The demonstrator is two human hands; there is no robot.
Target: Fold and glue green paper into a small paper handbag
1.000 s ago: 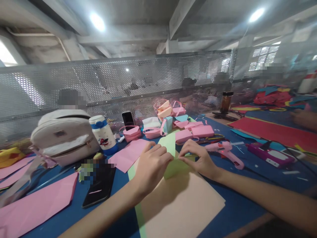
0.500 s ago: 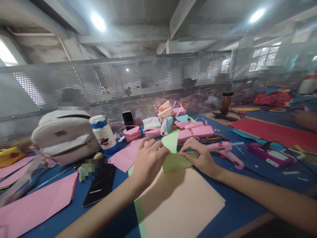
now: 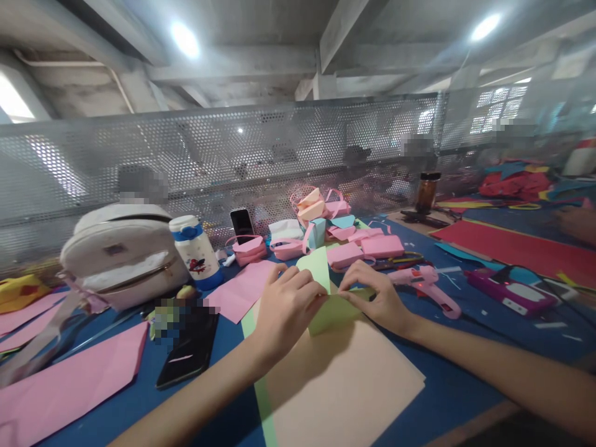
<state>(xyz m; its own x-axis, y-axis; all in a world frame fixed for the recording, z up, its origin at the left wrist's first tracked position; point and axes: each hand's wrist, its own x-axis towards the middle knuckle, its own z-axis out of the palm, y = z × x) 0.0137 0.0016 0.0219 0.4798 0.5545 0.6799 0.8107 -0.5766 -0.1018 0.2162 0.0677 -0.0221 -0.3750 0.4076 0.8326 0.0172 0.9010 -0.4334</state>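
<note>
Both of my hands pinch a light green paper sheet (image 3: 331,310) that is partly folded, with one corner standing up between them. My left hand (image 3: 285,310) grips its left side with curled fingers. My right hand (image 3: 376,297) pinches the fold on the right. The green paper lies over a peach paper sheet (image 3: 344,379) on the blue table (image 3: 456,385).
A black phone (image 3: 189,347) and pink paper sheets (image 3: 69,385) lie left. A white bag (image 3: 118,254) and a bottle (image 3: 195,251) stand behind. Pink paper boxes (image 3: 363,248) pile at the back. A pink glue gun (image 3: 426,282) lies right. Another person's hand (image 3: 577,223) is at far right.
My hands have shifted slightly along the green paper's fold; the raised corner dipped and rose again. Nothing else moved.
</note>
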